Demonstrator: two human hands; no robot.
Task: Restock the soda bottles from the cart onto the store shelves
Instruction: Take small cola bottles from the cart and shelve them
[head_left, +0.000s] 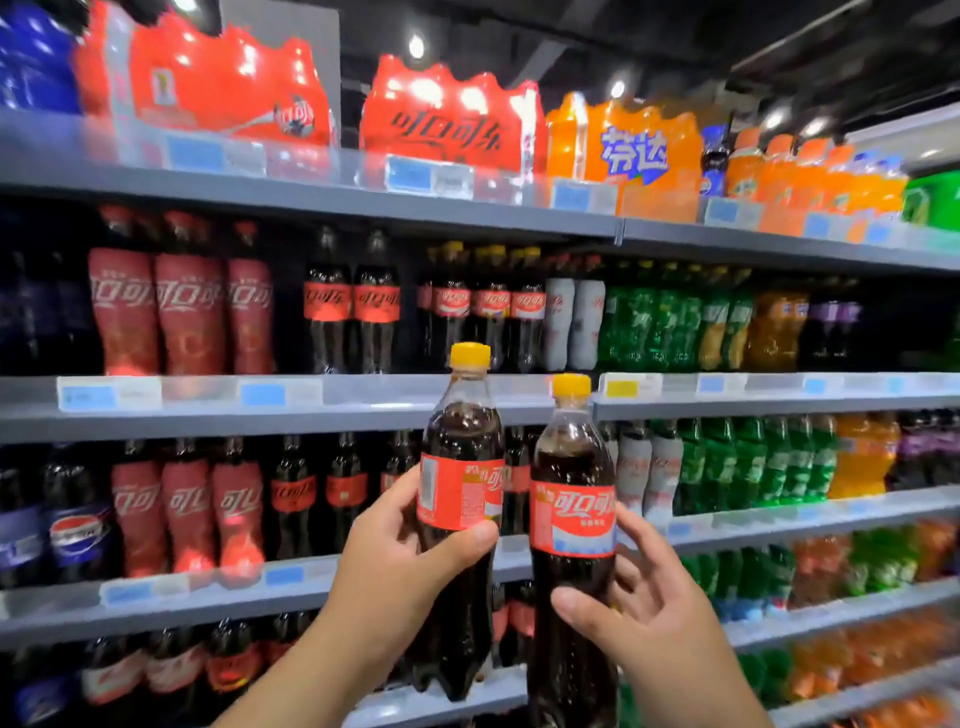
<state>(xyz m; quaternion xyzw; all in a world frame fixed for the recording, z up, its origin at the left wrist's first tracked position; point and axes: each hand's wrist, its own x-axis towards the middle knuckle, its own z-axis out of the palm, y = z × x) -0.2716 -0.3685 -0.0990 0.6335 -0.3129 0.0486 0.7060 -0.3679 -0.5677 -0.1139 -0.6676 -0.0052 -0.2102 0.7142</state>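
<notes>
Left hand grips yellow-capped cola bottle, fingers wrapped round its label; right hand grips second cola bottle likewise; both upright, near stocked shelves.

The left bottle, in the left hand, and the right bottle, in the right hand, are upright, just apart, cola-filled, yellow-capped and red-labelled.

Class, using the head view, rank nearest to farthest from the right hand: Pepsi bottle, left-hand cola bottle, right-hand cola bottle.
1. Right-hand cola bottle, gripped in the right hand.
2. Left-hand cola bottle, just to its left.
3. Pepsi bottle, far-left shelf.
</notes>
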